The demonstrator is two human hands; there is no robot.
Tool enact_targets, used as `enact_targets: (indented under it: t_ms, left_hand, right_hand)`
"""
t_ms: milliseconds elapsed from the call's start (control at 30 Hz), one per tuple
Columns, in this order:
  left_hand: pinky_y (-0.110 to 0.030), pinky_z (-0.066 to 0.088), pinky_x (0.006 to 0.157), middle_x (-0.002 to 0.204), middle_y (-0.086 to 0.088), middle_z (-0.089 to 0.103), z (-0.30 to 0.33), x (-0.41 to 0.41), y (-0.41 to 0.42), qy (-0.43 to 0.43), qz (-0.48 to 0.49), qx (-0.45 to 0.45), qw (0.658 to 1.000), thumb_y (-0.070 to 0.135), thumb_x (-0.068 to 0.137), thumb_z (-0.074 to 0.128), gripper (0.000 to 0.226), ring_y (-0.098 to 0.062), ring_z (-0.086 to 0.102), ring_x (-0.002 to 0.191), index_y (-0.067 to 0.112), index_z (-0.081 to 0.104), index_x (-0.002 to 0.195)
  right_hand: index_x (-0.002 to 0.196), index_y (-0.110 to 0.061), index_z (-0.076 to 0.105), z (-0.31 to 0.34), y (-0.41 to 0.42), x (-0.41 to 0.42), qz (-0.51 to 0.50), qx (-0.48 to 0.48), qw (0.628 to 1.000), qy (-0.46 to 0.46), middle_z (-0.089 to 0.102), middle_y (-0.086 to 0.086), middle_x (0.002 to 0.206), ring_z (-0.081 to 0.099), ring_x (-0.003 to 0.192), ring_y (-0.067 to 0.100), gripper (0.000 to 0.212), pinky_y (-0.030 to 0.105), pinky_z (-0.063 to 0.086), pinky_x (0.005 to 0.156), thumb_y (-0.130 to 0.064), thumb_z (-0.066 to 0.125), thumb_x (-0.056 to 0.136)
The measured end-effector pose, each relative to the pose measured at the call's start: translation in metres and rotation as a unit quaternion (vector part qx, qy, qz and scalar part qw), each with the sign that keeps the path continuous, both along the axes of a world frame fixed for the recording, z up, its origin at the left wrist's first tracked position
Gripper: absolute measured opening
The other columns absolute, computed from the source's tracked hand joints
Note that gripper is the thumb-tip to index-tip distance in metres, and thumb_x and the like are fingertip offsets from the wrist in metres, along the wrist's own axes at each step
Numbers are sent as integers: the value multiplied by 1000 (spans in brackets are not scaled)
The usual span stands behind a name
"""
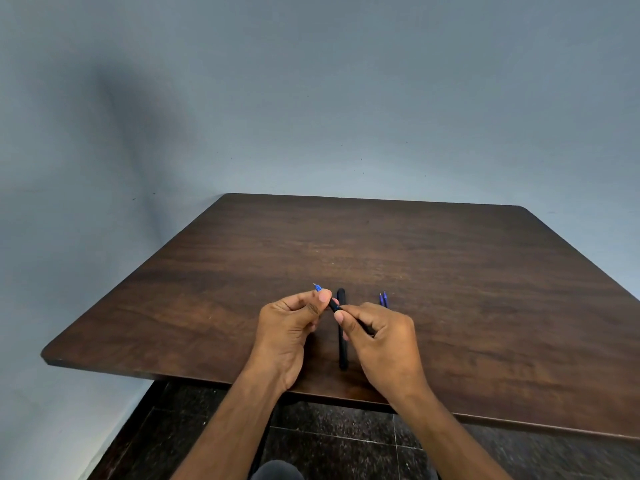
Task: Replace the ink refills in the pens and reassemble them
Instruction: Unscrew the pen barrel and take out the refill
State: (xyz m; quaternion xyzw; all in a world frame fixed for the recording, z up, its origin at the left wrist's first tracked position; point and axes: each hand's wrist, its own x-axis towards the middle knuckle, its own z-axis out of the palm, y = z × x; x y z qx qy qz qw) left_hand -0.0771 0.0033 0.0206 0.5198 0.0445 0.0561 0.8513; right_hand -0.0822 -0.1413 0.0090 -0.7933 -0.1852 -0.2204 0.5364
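Your left hand [294, 317] is pinching a blue-tipped refill [317, 288] between thumb and forefinger, its point poking out past your fingertips and away from you. Your right hand [375, 329] is closed around a black pen barrel [335, 305], whose open end sits right at your left thumb. Looks like you're either feeding the refill in or pulling it out, can't tell which.

What I'd watch: that refill is thin, so if it goes in crooked it could bend or jam at the mouth of the barrel. A small tip piece or spring, if this pen has one, could also slip from your fingers and roll off the table [485, 271].

A second black pen [342, 337] lies flat between your hands, and two more refills [383, 299] sit just beyond your right knuckles.

No trays or cups here; everything's loose on bare wood.
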Motion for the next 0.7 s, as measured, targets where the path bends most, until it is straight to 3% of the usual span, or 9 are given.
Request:
enact_targets:
  t_ms: [167,267,333,567,700]
  left_hand:
    - [-26,36,68,79,-5,67,-2,-1,2,-22,-36,3,999,27,68,80,26,-11,43,68,7,78,85]
    - [-27,36,74,108,-6,76,-3,-4,6,-48,-81,33,995,26,80,72,38,-9,52,80,11,75,115]
    - [-29,36,79,119,-9,74,-4,-5,8,-55,-107,55,991,19,87,67,38,-10,60,92,13,70,124]
    - [-31,41,83,95,-8,76,-5,-1,7,-29,-99,-2,995,14,78,73,22,-14,66,85,11,78,99]
    - [-34,41,86,88,-8,73,-6,0,7,-18,-95,-5,995,19,70,80,31,-17,62,84,6,73,97]
  right_hand:
    - [91,-28,81,-4,0,1,47,73,994,72,65,-11,62,56,48,0,11,9,38,50,-22,72,92]
    - [90,-34,80,-7,-2,3,66,109,987,97,65,-10,61,53,46,-1,14,6,35,48,-23,71,94]
    - [95,-33,79,-8,-3,4,73,113,985,108,65,-10,61,53,46,-2,11,6,35,49,-27,70,94]
    - [98,-32,79,-9,-1,7,83,133,978,140,67,-7,61,53,47,-1,23,9,35,48,-47,68,84]
    - [95,-33,80,-9,0,7,90,141,975,149,67,-6,60,49,43,0,27,12,35,43,-53,68,81]
